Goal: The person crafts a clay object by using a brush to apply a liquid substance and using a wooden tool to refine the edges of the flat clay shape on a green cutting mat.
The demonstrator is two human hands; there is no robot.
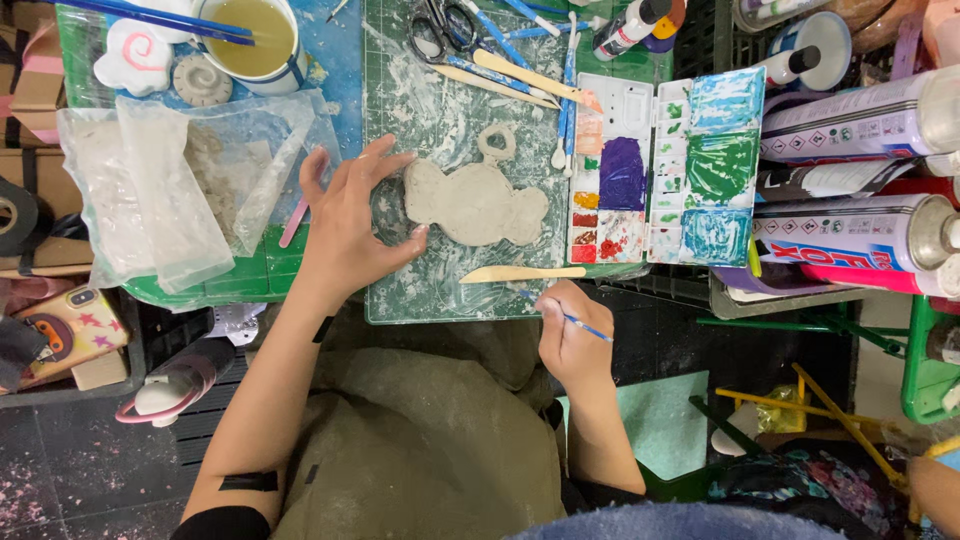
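Clay slab (pixel 475 203) at frame centre, steadied by left hand (pixel 350 225), fingers spread, unclenched; right hand (pixel 572 345) below, grip grasping blue modelling tool (pixel 582 324).

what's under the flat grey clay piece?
The flat grey clay piece lies on a green gridded cutting mat smeared with white clay. The left hand touches its edge. The mat directly beneath the clay is hidden.
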